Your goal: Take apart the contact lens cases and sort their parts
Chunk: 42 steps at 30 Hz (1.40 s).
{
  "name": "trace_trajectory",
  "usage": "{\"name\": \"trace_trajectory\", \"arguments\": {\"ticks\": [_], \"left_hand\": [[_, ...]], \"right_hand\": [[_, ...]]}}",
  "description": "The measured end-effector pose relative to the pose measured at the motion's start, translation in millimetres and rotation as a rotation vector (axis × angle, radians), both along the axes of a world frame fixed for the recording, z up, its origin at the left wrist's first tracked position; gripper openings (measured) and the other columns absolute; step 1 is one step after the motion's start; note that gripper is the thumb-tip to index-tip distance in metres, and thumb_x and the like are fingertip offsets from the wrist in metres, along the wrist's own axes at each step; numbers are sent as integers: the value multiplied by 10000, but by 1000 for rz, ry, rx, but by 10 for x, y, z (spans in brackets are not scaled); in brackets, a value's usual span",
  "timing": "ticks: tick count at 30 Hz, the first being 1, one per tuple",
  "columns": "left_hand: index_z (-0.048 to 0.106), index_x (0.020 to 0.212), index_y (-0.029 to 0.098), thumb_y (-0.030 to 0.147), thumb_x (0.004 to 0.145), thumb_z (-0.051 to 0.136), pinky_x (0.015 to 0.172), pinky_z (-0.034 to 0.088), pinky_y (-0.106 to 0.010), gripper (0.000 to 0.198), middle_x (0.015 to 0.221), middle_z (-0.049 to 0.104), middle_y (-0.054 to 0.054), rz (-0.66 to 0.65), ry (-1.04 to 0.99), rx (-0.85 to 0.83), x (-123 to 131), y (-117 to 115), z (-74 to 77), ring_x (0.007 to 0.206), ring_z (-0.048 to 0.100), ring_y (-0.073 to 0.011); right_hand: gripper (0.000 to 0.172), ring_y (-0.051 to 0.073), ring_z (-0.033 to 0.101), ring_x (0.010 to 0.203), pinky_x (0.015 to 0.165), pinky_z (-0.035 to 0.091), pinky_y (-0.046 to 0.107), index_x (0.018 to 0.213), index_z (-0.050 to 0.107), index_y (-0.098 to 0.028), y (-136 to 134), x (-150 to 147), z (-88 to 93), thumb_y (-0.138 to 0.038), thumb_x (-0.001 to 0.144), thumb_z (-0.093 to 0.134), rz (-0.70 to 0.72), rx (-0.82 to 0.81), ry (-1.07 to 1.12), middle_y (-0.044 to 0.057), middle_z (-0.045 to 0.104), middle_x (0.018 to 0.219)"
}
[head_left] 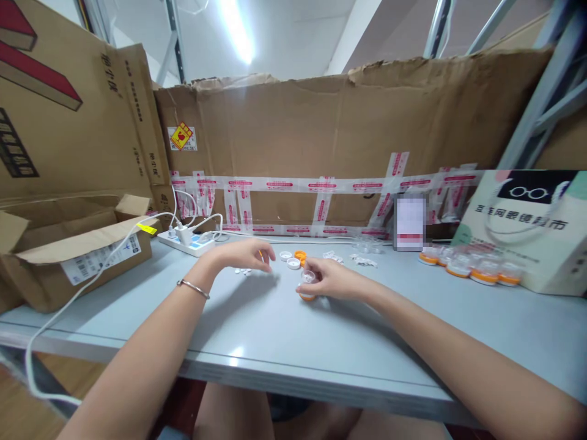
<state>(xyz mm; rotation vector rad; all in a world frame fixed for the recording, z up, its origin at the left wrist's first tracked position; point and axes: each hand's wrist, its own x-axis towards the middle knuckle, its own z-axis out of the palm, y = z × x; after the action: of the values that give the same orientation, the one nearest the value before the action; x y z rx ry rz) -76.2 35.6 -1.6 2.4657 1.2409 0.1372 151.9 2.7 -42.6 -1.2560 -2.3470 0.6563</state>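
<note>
Left hand: the left hand hangs over the worktop with its fingers loosely curved and a gap between thumb and fingertips; a bit of orange shows among the fingers, too small to make out.
Right hand: the right hand pinches a small jar between thumb and fingers.
Held jar: clear above, orange at the bottom, with something white showing inside; it is near the middle of the worktop, and whether its base touches the surface I cannot tell.
White rings: two round white rings lie just beyond the held jar, between the hands.
Orange caps: orange caps sit right beside the white rings.
Small white pieces: one scatter of white pieces lies beneath the left hand; two more little heaps are beyond the right hand.
Clear parts: a group of clear parts stands farther back, near the cardboard.
Orange-based jars: a cluster of clear jars with orange bases stands at the right, in front of a paper bag.
Left side: a white power strip with plugged-in cables is beside an open carton.
Wrist: a metal bracelet circles the left wrist.
</note>
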Motion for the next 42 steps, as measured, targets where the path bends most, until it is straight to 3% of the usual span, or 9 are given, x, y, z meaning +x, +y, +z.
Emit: {"name": "trace_trajectory", "arguments": {"ticks": [2,6,11,17,25,35,42], "left_hand": [[553,967,194,453,579,643,597,400,-213,475,882,609,-29,-75,29,-94,148,-99,-47,726,555,-136],[548,860,183,488,501,691,555,372,-205,493,811,584,-5,-173,24,-70,390,-214,-185,679,526,-128],[515,726,159,599,518,633,496,311,-212,501,620,522,22,-200,-73,48,569,-217,-353,569,462,-115],[533,774,152,489,639,611,557,349,-205,372,701,556,11,-260,-255,64,623,-206,-446,663,505,-126],[539,910,158,383,613,655,620,384,-213,390,815,583,5,-294,-284,-2,598,-162,-462,729,519,-135],[527,854,147,312,606,646,547,348,-198,321,714,531,27,-281,-288,-64,590,-178,-422,627,471,-105],[510,799,147,290,601,645,534,337,-195,279,656,479,44,-289,-349,-146,572,-178,-441,599,438,-89]], "right_hand": [[360,93,376,526,469,260,211,640,394,-192,15,-53,-53,-479,590,606,-41,45,26,-39,437,587],[411,90,368,511,453,237,209,601,389,-190,39,-97,-114,-528,551,616,-124,55,68,-45,425,556],[390,92,375,512,450,247,206,588,436,-183,63,-100,-148,-523,533,619,-181,52,77,-50,438,538],[369,91,370,504,451,248,206,579,429,-184,64,-102,-163,-504,545,609,-217,66,85,-54,427,524],[364,83,352,492,443,216,210,557,361,-188,23,-114,-145,-494,631,544,-92,90,77,-57,390,521],[234,96,393,542,484,266,214,651,457,-182,22,-120,-153,-403,677,529,-4,124,85,-43,450,589],[216,96,383,561,504,283,213,681,436,-183,25,-81,-133,-377,692,529,94,106,95,-45,431,616]]}}
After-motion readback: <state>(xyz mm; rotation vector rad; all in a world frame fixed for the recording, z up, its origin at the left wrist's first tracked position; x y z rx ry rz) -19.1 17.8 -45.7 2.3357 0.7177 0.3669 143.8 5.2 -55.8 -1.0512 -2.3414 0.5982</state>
